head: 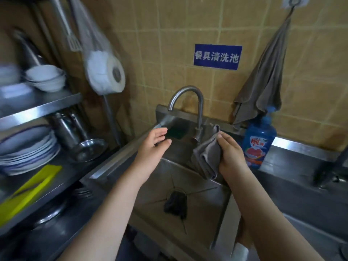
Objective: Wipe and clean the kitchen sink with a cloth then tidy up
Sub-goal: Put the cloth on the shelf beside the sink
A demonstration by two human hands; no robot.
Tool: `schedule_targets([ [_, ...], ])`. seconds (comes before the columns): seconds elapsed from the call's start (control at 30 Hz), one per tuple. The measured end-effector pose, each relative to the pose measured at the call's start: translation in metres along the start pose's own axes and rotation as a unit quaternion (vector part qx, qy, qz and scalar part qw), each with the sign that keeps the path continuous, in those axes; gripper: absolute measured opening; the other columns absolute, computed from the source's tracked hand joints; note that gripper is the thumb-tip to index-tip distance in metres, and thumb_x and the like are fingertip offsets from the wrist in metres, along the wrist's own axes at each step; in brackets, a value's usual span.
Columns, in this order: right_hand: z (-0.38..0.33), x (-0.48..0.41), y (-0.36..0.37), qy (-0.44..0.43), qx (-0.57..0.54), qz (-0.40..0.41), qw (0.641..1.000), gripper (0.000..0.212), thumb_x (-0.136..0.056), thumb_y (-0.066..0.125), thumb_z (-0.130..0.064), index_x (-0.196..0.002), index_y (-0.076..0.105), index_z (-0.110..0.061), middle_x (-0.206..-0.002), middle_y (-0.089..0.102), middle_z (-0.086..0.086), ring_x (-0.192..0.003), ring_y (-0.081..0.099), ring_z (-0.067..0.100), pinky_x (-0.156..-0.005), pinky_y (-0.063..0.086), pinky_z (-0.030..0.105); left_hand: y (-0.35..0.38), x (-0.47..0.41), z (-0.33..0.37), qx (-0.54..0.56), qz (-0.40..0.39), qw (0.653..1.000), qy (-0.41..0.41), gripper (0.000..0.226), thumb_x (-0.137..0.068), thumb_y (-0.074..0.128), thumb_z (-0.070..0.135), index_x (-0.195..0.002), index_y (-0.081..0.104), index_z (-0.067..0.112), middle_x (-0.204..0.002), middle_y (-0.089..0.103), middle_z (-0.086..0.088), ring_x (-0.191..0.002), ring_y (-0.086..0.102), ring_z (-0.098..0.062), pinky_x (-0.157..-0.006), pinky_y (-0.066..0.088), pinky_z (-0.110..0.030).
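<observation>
Thumb and curled fingers of the right grip (231, 153) clasp the upper part of a grey cloth (206, 159), which hangs bunched and folded above the back of the steel sink (203, 193), its top corner sticking up past the thumb. The left grip (152, 146) is released: its fingers are relaxed and slightly bent, palm turned toward the cloth, holding nothing and apart from the cloth, over the sink's left back corner. Between the two grips stands the curved faucet (195, 102), its spout arching to the left. Just behind the left grip's fingertips a green scouring pad (176, 131) lies on the sink's back ledge. On the basin floor a dark crumpled thing (176, 204) lies over the drain; what it is cannot be told. A blue bottle of dish soap (259, 142) stands upright at the back of the table (293, 166), just right of the right grip. Above the bottle a larger grey towel (263, 87) hangs from a wall hook (293, 2) on the tan tiles, near a blue sign (217, 56) with white characters. To the left a metal shelf (47, 108) carries white bowls (45, 76), with stacked plates (28, 147) and metal cups (75, 129) beneath it; this side is blurred. A paper roll (105, 72) hangs in a clear bag beside the shelf.
</observation>
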State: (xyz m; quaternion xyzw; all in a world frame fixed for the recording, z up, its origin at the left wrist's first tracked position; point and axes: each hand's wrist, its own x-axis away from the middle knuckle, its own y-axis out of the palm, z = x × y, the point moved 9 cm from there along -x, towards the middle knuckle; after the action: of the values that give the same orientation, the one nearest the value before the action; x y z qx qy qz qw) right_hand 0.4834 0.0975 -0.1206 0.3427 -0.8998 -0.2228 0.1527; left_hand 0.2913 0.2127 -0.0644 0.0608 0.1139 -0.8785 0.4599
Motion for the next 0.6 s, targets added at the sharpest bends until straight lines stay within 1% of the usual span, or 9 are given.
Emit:
schedule_targets([
  [0.07, 0.0, 0.008, 0.025, 0.014, -0.016, -0.026, 0.999, 0.017, -0.094, 0.05, -0.014, -0.089, 0.065, -0.015, -0.074, 0.072, 0.001, -0.073, 0.069, 0.016, -0.062, 0.053, 0.029, -0.022, 0.013, 0.011, -0.001, 0.035, 0.999, 0.002, 0.032, -0.089, 0.057, 0.011, -0.115, 0.047, 0.027, -0.115, 0.054, 0.012, -0.107, 0.051, 0.001, -0.094, 0.042, -0.024],
  [0.1, 0.001, 0.011, 0.037, 0.02, -0.023, -0.029, 0.999, 0.017, -0.094, 0.05, -0.013, -0.089, 0.065, -0.015, -0.075, 0.072, 0.001, -0.074, 0.069, 0.016, -0.064, 0.053, 0.03, -0.035, 0.019, 0.017, 0.002, 0.054, 0.999, 0.003, 0.033, -0.089, 0.056, 0.009, -0.115, 0.045, 0.026, -0.114, 0.054, 0.011, -0.105, 0.051, 0.001, -0.091, 0.044, -0.021],
  [0.17, 0.004, 0.016, 0.064, 0.032, -0.032, -0.033, 0.998, 0.016, -0.094, 0.051, -0.012, -0.087, 0.066, -0.016, -0.083, 0.07, 0.003, -0.082, 0.067, 0.019, -0.072, 0.052, 0.033, -0.062, 0.028, 0.027, -0.002, 0.089, 0.996, 0.004, 0.033, -0.089, 0.055, 0.008, -0.113, 0.044, 0.028, -0.113, 0.054, 0.01, -0.105, 0.052, -0.001, -0.086, 0.045, -0.019],
  [0.27, 0.014, 0.026, 0.111, 0.05, -0.035, -0.06, 0.996, 0.014, -0.093, 0.053, -0.012, -0.089, 0.065, -0.017, -0.09, 0.069, 0.003, -0.088, 0.065, 0.02, -0.075, 0.051, 0.034, -0.105, 0.041, 0.039, -0.011, 0.134, 0.991, 0.004, 0.032, -0.089, 0.054, 0.006, -0.113, 0.044, 0.025, -0.118, 0.054, 0.004, -0.109, 0.052, -0.009, -0.091, 0.043, -0.028],
  [0.3, 0.018, 0.028, 0.128, 0.051, -0.031, -0.073, 0.996, 0.013, -0.093, 0.053, -0.013, -0.09, 0.065, -0.017, -0.093, 0.068, 0.003, -0.089, 0.065, 0.02, -0.075, 0.051, 0.034, -0.119, 0.045, 0.043, -0.014, 0.149, 0.989, 0.005, 0.031, -0.09, 0.053, 0.005, -0.114, 0.044, 0.023, -0.118, 0.054, 0.002, -0.109, 0.052, -0.01, -0.091, 0.042, -0.028],
  [0.4, 0.03, 0.036, 0.181, 0.046, -0.012, -0.11, 0.993, 0.014, -0.093, 0.054, -0.013, -0.089, 0.065, -0.019, -0.093, 0.068, 0.002, -0.088, 0.065, 0.018, -0.07, 0.051, 0.031, -0.163, 0.053, 0.054, -0.01, 0.186, 0.982, 0.019, 0.032, -0.09, 0.051, 0.002, -0.119, 0.045, 0.013, -0.118, 0.053, -0.002, -0.105, 0.052, -0.01, -0.088, 0.041, -0.025],
  [0.47, 0.04, 0.039, 0.214, 0.047, -0.01, -0.129, 0.99, 0.013, -0.092, 0.053, -0.011, -0.09, 0.065, -0.016, -0.095, 0.068, 0.005, -0.089, 0.065, 0.02, -0.07, 0.051, 0.031, -0.19, 0.056, 0.058, -0.013, 0.202, 0.979, 0.018, 0.034, -0.09, 0.051, 0.001, -0.122, 0.045, 0.01, -0.12, 0.053, -0.004, -0.105, 0.052, -0.01, -0.089, 0.041, -0.025],
  [0.6, 0.064, 0.042, 0.279, 0.06, 0.0, -0.158, 0.986, 0.015, -0.091, 0.055, -0.012, -0.085, 0.067, -0.019, -0.081, 0.071, -0.001, -0.078, 0.067, 0.016, -0.062, 0.052, 0.028, -0.257, 0.058, 0.06, -0.013, 0.24, 0.97, 0.02, 0.034, -0.09, 0.049, -0.003, -0.123, 0.045, 0.006, -0.123, 0.053, -0.011, -0.105, 0.05, -0.013, -0.092, 0.041, -0.028],
])
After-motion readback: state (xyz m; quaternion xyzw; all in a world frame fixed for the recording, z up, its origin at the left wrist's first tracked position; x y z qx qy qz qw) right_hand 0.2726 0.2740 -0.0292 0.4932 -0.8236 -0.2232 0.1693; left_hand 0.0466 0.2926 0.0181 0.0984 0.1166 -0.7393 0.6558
